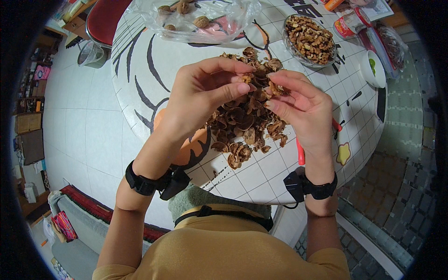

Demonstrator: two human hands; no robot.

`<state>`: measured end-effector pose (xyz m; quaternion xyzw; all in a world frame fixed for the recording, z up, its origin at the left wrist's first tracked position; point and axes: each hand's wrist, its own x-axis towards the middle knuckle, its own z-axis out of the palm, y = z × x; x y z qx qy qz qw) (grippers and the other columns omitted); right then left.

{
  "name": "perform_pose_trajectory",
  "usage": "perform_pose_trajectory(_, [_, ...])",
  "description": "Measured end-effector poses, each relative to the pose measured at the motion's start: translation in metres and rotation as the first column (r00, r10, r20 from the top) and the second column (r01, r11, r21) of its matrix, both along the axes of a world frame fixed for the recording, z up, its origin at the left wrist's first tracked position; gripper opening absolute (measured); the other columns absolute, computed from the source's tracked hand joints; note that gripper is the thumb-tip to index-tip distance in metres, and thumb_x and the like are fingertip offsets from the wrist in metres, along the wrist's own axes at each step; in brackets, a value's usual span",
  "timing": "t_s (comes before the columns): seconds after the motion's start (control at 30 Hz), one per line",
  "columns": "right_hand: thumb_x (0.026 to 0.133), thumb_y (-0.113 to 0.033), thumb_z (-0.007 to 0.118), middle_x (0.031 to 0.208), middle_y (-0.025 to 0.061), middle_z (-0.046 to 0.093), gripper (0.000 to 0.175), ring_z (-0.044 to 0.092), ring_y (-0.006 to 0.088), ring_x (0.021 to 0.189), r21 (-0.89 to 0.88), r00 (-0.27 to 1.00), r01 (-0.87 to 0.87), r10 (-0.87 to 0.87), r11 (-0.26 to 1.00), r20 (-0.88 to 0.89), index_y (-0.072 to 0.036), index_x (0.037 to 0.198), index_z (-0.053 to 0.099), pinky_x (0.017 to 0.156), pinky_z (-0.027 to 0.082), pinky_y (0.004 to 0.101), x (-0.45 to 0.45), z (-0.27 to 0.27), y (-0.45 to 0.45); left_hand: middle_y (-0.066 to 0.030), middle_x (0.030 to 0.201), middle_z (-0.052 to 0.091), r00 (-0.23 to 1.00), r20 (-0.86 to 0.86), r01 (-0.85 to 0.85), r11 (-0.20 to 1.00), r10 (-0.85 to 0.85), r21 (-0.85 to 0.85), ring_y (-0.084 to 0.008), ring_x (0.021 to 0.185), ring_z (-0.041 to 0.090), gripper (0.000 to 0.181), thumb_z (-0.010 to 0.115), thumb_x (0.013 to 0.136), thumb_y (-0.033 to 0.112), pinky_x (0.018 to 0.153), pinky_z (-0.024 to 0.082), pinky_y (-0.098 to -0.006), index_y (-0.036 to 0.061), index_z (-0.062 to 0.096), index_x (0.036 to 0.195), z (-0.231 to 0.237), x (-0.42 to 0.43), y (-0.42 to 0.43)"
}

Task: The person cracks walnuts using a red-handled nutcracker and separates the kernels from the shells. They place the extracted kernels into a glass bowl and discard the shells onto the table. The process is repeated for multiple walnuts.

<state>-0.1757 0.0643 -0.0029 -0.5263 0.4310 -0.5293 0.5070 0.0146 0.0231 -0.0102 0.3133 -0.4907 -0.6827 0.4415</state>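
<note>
My left hand (210, 87) pinches a piece of walnut kernel (247, 79) between thumb and fingers. Just to its right, my right hand (304, 101) holds another walnut piece (276, 89); whether shell still clings to it I cannot tell. Both hands hover over a heap of broken walnut shells (241, 117) spread on the table. Beyond my right hand, a clear bowl (286, 43) is heaped with walnut kernels (309, 38). A tool with red handles (300, 152) lies partly hidden under my right hand and wrist.
A clear plastic bag (224, 29) with several whole walnuts (201, 22) lies at the table's far side. To the right stand a white bowl (379, 75) with something green inside and a red-lidded jar (351, 22) on its side. A red chair (105, 21) is at far left.
</note>
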Motion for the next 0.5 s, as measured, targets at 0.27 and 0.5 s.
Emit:
perform_pose_trajectory(0.27, [0.081, 0.007, 0.061, 0.106, 0.0088, 0.058, 0.028, 0.059, 0.0129, 0.093, -0.045, 0.99, 0.007, -0.014, 0.999, -0.14, 0.003, 0.108, 0.06, 0.079, 0.048, 0.0215, -0.002, -0.0001, -0.0035, -0.0072, 0.096, 0.063, 0.998, -0.052, 0.044, 0.998, -0.041, 0.045, -0.0143, 0.087, 0.063, 0.025, 0.061, 0.083, -0.002, 0.078, 0.051, -0.0237, -0.0039, 0.058, 0.108, 0.0007, 0.0011, 0.0001])
perform_pose_trajectory(0.5, [0.08, 0.009, 0.059, 0.098, 0.0072, 0.063, 0.039, 0.06, 0.0113, 0.091, -0.019, 0.988, 0.06, -0.062, 0.998, -0.142, 0.001, 0.118, 0.054, 0.08, 0.048, 0.0215, 0.0036, 0.0029, 0.0013, -0.0075, 0.098, 0.063, 0.995, -0.09, 0.049, 0.993, -0.04, 0.105, -0.0135, 0.09, 0.061, 0.028, 0.056, 0.089, 0.006, 0.083, 0.048, -0.0261, -0.0021, 0.055, 0.115, 0.004, 0.0021, 0.0005])
